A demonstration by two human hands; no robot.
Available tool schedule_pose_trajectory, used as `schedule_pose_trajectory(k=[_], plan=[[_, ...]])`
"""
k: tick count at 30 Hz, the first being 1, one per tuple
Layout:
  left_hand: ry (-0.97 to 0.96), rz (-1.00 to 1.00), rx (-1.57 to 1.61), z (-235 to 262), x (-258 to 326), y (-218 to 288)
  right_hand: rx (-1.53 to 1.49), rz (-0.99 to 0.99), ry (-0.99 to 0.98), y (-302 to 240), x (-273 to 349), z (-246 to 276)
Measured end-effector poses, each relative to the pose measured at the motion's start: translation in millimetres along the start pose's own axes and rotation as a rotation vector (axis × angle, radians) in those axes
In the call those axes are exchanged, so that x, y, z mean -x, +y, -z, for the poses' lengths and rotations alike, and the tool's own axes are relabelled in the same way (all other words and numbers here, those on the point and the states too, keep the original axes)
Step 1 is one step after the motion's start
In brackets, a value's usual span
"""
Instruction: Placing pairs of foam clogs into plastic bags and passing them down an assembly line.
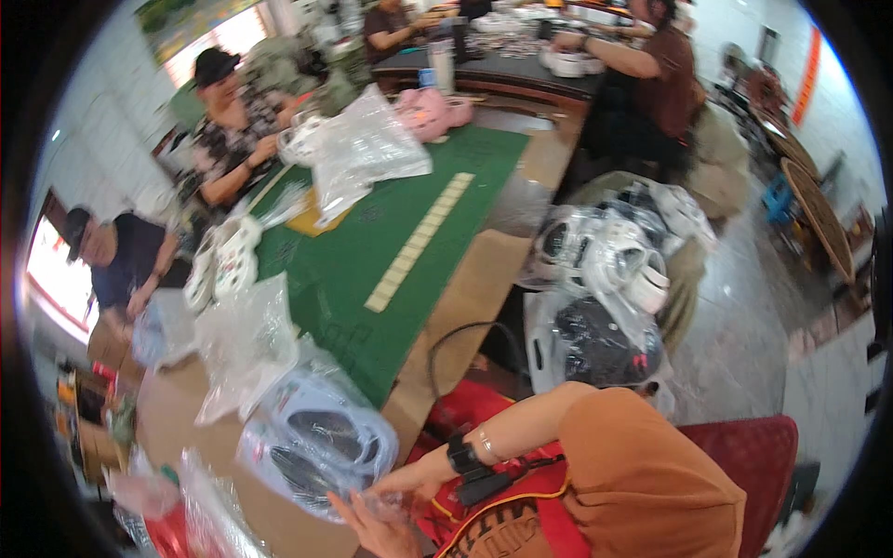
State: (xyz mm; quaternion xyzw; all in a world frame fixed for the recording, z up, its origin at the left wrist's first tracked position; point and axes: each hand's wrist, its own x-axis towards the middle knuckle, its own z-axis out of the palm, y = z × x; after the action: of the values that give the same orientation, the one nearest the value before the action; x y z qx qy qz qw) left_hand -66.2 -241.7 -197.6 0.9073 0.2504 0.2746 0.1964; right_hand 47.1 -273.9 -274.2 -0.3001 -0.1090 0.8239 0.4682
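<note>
A pair of pale lavender clogs (346, 420) lies inside a clear plastic bag (316, 367) at the near end of the table. My right hand (414, 476), with a black watch and a bracelet on the wrist, grips the gathered plastic at the bag's near end. Just below it, my left hand (379, 530) holds the same plastic, some of its fingers stretched out along the clogs. The fingertips of both hands are partly blurred and covered by the film.
The green table mat (353, 270) bears a strip of pale labels (419, 244). White clogs (223, 262), pink clogs (428, 113) and plastic bags (244, 346) lie around it. Bagged shoes (605, 256) are piled at the right. Several people sit around the tables.
</note>
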Motion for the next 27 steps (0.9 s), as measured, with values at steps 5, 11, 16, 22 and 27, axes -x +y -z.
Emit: schedule_pose_trajectory(k=[5,11,16,22,27], plan=[[-0.103,-0.321,-0.113,35,-14,23,-0.264,0.101,-0.628,-8,34,-36],[0.062,-0.731,-0.295,89,-77,135,-0.023,0.471,-0.484,-56,121,-105],[0.053,-0.921,-0.234,84,-108,192,0.386,1.156,-0.179,-64,204,-105],[0.037,-1.133,-0.046,4,-128,259,-0.129,1.198,0.294,-68,308,-79],[-0.162,-1.144,0.127,-56,-106,299,-0.145,1.397,0.699,-61,366,-28]])
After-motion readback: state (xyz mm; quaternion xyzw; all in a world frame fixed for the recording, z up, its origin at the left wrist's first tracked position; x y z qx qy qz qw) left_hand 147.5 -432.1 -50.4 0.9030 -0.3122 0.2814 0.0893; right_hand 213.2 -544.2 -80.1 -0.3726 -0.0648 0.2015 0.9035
